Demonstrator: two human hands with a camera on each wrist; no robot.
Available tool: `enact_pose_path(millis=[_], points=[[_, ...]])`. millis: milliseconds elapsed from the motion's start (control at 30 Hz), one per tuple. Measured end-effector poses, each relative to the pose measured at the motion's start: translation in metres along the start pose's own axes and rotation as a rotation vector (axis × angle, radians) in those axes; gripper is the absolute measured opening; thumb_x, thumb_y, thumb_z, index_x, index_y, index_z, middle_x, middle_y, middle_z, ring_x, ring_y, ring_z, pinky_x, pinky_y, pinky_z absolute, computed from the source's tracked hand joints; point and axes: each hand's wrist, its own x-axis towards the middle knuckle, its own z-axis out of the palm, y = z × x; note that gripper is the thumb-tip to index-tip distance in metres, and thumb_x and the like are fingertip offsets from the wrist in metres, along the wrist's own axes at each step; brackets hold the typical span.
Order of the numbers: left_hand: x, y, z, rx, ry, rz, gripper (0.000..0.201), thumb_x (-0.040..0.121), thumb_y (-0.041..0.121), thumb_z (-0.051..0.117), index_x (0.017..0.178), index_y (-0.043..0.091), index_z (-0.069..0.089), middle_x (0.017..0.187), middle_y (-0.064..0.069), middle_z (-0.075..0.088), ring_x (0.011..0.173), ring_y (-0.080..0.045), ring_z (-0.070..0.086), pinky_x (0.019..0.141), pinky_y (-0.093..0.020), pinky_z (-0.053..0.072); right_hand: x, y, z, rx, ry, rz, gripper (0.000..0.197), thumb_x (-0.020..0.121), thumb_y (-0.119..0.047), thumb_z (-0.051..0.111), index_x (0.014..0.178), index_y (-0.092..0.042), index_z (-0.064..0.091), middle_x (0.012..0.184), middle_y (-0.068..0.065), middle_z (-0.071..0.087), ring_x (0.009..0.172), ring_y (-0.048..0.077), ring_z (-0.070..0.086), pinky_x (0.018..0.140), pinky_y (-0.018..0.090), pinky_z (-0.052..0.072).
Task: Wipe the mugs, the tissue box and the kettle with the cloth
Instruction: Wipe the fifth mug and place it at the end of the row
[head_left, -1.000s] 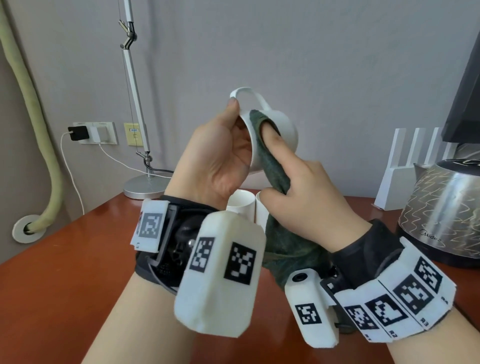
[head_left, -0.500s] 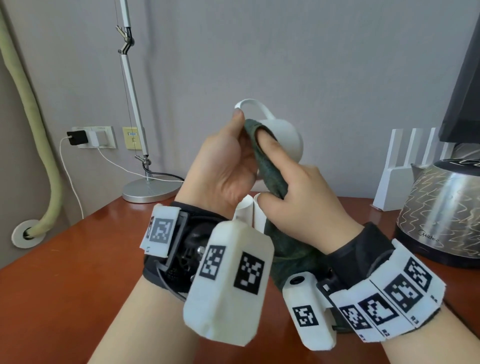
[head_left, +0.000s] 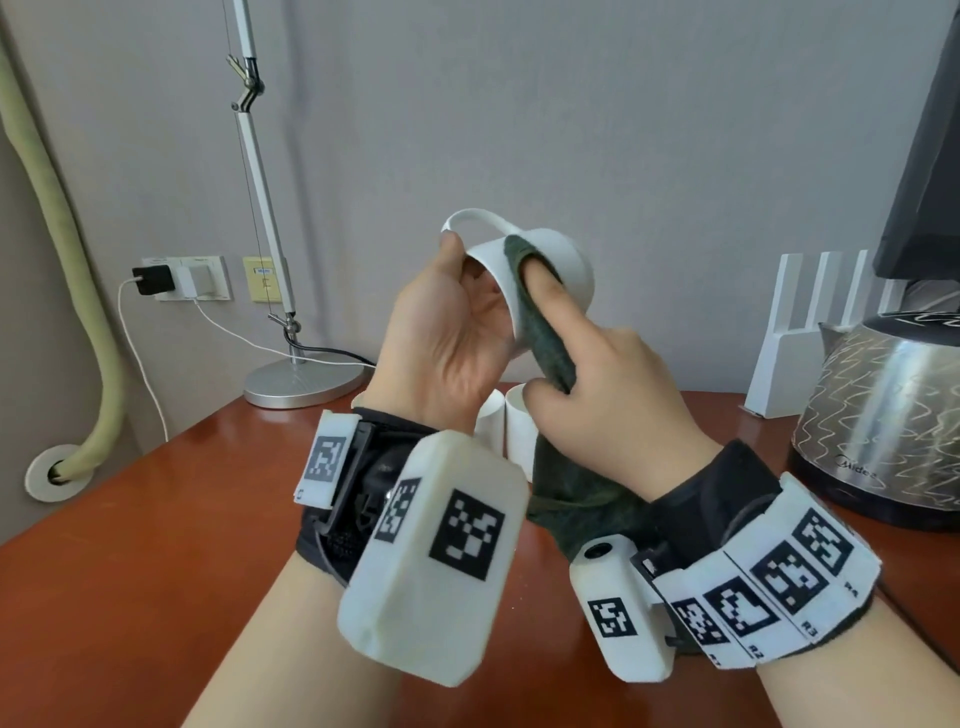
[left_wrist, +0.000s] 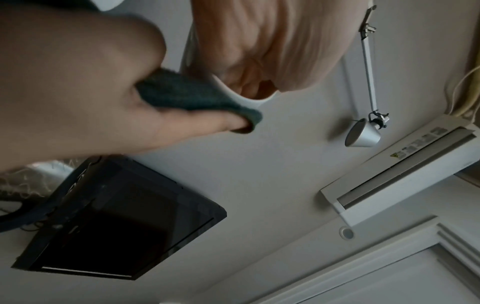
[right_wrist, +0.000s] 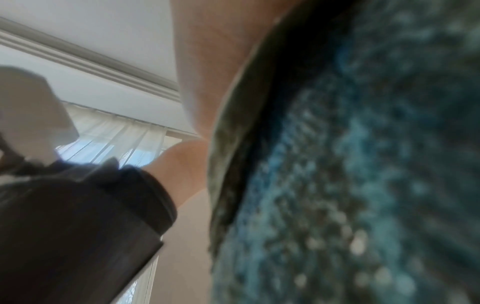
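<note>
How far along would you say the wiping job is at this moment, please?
Nothing looks finished. In hand: the left hand holds a white mug while the right hand presses the cloth over its rim. Left: two mugs on the table, the kettle; no tissue box shows.

A white mug (head_left: 540, 270) sits at the centre of the head view, held in the air, tipped on its side with its handle uppermost and its mouth to the left. A dark green cloth (head_left: 545, 332) drapes over its rim and hangs down. Two more white mugs (head_left: 506, 421) stand on the table below it. A patterned steel kettle (head_left: 883, 415) stands at the right edge.
</note>
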Motion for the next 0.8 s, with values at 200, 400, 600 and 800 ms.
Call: enact_pose_path(millis=[200, 400, 600, 800], points=[[0.000, 0.010, -0.005, -0.215, -0.047, 0.068, 0.047, 0.108, 0.031, 0.027, 0.106, -0.008, 0.055, 0.107, -0.024, 0.062, 0.108, -0.035, 0.060, 0.105, -0.048, 0.040, -0.003, 0.003, 0.012, -0.086, 0.027, -0.070, 0.080, 0.064, -0.013, 0.050, 0.137, -0.037, 0.031, 0.050, -0.010, 0.025, 0.043, 0.021, 0.027, 0.042, 0.019, 0.020], [-0.002, 0.008, -0.001, -0.348, -0.126, 0.047, 0.041, 0.108, 0.023, 0.027, 0.102, -0.006, 0.055, 0.110, -0.024, 0.059, 0.121, -0.033, 0.054, 0.111, -0.045, 0.035, 0.001, 0.019, 0.004, -0.012, 0.134, 0.034, 0.082, 0.070, -0.016, 0.047, 0.149, -0.026, 0.029, 0.050, -0.014, 0.026, 0.044, 0.005, 0.028, 0.048, 0.026, 0.023], [0.001, 0.002, -0.004, -0.382, -0.122, -0.021, 0.043, 0.108, 0.024, 0.026, 0.108, -0.009, 0.054, 0.132, -0.028, 0.054, 0.129, -0.038, 0.049, 0.113, -0.049, 0.030, -0.003, 0.002, 0.012, 0.021, 0.061, -0.107, 0.080, 0.069, -0.014, 0.050, 0.139, -0.040, 0.022, 0.050, -0.014, 0.029, 0.042, 0.006, 0.030, 0.044, 0.016, 0.024], [0.005, 0.006, -0.008, -0.538, -0.218, 0.059, 0.025, 0.104, 0.009, 0.027, 0.120, 0.003, 0.046, 0.096, -0.031, 0.064, 0.083, -0.040, 0.070, 0.062, -0.050, 0.059, 0.000, 0.025, 0.012, -0.091, 0.183, -0.046, 0.075, 0.065, -0.013, 0.053, 0.137, -0.026, 0.038, 0.054, -0.003, 0.037, 0.043, 0.026, 0.032, 0.045, 0.019, 0.022]])
